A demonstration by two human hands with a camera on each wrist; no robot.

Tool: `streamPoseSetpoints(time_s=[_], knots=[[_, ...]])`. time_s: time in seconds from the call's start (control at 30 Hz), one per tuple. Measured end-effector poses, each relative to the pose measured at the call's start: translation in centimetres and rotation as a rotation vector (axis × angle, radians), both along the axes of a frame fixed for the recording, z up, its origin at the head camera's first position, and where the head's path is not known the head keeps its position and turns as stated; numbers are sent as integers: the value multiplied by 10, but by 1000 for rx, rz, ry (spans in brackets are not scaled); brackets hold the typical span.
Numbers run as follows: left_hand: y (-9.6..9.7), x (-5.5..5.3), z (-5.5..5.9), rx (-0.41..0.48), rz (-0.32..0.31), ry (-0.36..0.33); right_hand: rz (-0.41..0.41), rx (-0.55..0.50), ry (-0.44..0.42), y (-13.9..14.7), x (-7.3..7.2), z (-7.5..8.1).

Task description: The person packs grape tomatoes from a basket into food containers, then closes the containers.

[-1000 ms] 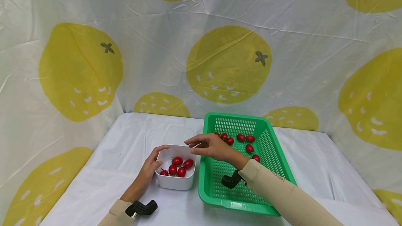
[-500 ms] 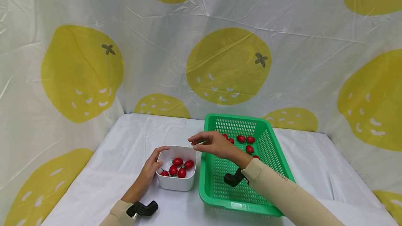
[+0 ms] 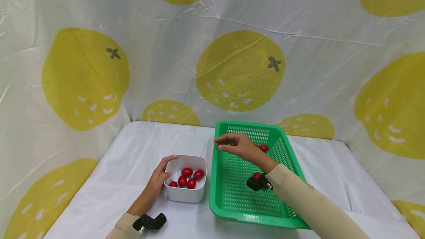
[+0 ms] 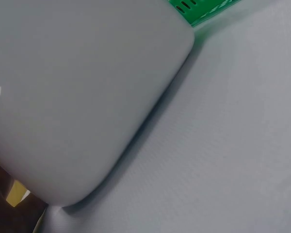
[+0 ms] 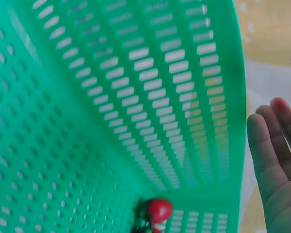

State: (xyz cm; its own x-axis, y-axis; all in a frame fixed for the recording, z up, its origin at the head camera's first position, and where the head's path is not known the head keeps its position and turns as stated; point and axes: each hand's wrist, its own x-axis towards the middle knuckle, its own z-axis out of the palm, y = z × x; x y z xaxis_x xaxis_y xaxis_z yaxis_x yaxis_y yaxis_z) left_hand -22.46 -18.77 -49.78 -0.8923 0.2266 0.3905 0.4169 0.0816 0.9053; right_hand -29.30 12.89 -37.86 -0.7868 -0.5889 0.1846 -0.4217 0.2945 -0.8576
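Note:
A white square box [image 3: 186,194] stands on the table with several red cherry tomatoes [image 3: 191,183] inside. My left hand [image 3: 156,180] grips the box at its left side, fingers along the rim and thumb at the near left edge. Beside it sits a green perforated basket [image 3: 217,194] holding more cherry tomatoes [image 3: 263,148], some hidden under my right hand and wrist. Over the basket's left part hovers my right hand [image 3: 244,147], fingers loosely extended and holding nothing. In the right wrist view, its fingers [image 5: 262,145] appear past the basket wall, with a tomato [image 5: 159,210] low in the corner.
A flat clear lid [image 3: 189,145] lies behind the white box. White cloth covers the table [image 3: 132,158], and a lemon-printed curtain [image 3: 159,65] hangs behind and at both sides. A black wrist camera [image 3: 257,182] hangs under the right wrist over the basket.
My right hand has moved from beside the white box's rim rightward and up over the green basket. The left hand and the tomatoes in the box stay as they were.

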Motion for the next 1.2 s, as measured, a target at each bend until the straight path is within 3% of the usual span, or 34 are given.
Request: streamPoseSetpoints(time_s=[0.3,0.53,0.9,1.2], knots=[[1,0,1,3,4,-2,-89,41,-50,22,-14,-7],[1,0,1,-1,-8,10,-123,121,30,39,-27,-13],[0,0,1,3,-14,16,-194,181,-36,58,-43,-23],[0,0,0,1,-10,-2,-223,265,-44,65,-47,-29]])
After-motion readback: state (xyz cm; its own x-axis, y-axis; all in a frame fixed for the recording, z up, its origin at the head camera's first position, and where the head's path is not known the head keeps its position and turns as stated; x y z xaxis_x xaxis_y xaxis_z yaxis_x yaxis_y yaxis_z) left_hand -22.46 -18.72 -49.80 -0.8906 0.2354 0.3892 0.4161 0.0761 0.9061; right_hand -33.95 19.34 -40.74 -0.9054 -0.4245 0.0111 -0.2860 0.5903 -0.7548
